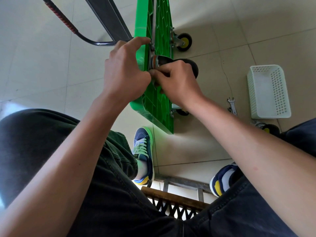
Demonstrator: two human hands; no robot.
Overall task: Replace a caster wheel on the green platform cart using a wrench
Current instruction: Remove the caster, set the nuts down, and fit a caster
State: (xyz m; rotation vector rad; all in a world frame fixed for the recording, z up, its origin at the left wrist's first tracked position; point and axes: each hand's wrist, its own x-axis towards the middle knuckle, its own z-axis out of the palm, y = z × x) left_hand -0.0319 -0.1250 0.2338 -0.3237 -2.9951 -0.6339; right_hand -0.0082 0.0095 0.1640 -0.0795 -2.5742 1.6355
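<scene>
The green platform cart [158, 103] stands on its side on the floor, ribbed underside facing right. A black caster wheel [192, 65] with a metal mounting plate [151, 59] sits against that underside. My left hand [124, 71] wraps over the cart's upper edge beside the plate, its forefinger reaching to the plate's top. My right hand [177, 81] pinches something small at the plate's lower edge, with its fingers hiding the part. The wrench [232, 106] lies on the floor to the right, away from both hands.
Two mounted casters show on the cart, one far [183, 41] and one near [181, 112]. A white perforated basket [269, 91] and a loose caster [268, 128] lie at the right. The cart's black handle [95, 42] extends left. My shoes and a wooden stool are below.
</scene>
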